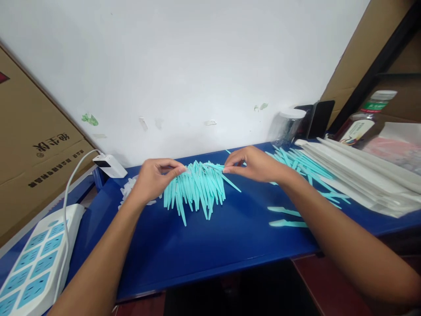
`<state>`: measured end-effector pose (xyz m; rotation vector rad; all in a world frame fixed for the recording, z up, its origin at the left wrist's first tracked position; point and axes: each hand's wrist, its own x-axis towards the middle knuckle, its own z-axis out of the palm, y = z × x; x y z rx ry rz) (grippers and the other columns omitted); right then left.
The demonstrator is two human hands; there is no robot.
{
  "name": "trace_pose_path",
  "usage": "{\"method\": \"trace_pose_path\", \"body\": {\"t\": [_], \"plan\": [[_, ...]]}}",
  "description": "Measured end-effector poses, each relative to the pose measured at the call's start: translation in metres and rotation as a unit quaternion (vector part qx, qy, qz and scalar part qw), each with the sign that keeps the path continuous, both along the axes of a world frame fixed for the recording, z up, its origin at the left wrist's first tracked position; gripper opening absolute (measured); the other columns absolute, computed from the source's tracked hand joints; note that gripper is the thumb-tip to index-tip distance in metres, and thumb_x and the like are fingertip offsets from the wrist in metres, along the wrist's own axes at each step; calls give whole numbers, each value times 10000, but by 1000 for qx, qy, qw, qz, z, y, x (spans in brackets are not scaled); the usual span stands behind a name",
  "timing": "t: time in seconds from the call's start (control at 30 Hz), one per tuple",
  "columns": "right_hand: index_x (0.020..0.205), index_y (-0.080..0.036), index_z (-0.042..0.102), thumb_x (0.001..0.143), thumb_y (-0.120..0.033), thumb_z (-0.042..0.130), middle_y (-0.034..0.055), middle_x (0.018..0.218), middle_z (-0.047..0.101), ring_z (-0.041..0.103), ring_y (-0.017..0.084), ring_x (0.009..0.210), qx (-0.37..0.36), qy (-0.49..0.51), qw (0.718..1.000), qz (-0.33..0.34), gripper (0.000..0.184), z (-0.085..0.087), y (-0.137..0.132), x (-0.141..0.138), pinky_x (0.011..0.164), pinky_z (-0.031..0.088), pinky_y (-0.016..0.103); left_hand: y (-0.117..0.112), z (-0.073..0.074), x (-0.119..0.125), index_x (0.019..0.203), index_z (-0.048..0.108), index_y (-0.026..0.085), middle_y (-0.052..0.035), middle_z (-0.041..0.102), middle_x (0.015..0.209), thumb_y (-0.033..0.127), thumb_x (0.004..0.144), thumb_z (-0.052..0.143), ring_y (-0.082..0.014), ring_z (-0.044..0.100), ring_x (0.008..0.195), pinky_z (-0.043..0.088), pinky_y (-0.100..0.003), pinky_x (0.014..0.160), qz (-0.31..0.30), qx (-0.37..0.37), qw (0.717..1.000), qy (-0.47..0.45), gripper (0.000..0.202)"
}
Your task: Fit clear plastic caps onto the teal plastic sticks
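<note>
A fanned bundle of turquoise plastic sticks [197, 188] lies on the blue table top [210, 245], pointed ends toward me. My left hand [153, 177] pinches the bundle's left upper end, fingers closed on it. My right hand [255, 164] pinches the right upper end, thumb and fingers closed on the sticks there. Two loose sticks [284, 217] lie to the right, partly under my right forearm.
More turquoise sticks [302, 169] are heaped at the right beside a stack of white sleeves [358, 175]. A clear jar [286, 125], a bottle [362, 120], a white power strip [36, 259] with charger [110, 166], and cardboard boxes [29, 145] surround the table.
</note>
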<state>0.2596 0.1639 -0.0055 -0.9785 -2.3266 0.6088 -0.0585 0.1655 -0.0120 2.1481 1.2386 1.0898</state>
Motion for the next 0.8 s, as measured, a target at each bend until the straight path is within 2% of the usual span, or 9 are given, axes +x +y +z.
{"method": "trace_pose_path", "body": {"t": [0.13,0.27,0.43,0.63,0.8], "plan": [[821,-173,785,971,-429,667,83,944,791,684,194,784,14,-12,999,37,319,-6,1,-6,724,474,312,-1,-12,12,885,821,214,-92,789,1199,461,918,744,-283,722,1145,591,-392,949,-76,-12,997,24,260],[765,-179,738,968,-323,645,68,963,786,679,180,809,-4,-9,997,76,266,-7,-4,-12,726,473,296,-7,-15,22,916,826,216,-87,816,1048,443,922,746,-280,738,1094,586,-392,934,-99,-10,995,22,241],[710,-179,690,951,-230,617,46,911,773,651,159,781,-22,-28,994,104,257,-3,-7,-12,727,467,295,-12,-11,24,945,841,228,-74,817,1036,416,921,754,-264,747,1032,592,-387,913,-121,-31,992,23,209],[778,-176,746,956,-253,621,56,926,778,654,163,774,-30,-43,993,105,231,-4,-8,-15,726,471,301,-14,-13,27,918,842,249,-46,816,992,383,911,776,-229,746,946,588,-350,858,-144,-25,989,34,150],[834,-173,772,964,-343,630,62,907,780,663,173,774,-63,-48,992,97,257,0,-8,-9,712,468,298,-12,-10,23,920,848,267,-42,817,975,395,898,788,-227,744,923,582,-354,858,-146,-17,988,45,144]]}}
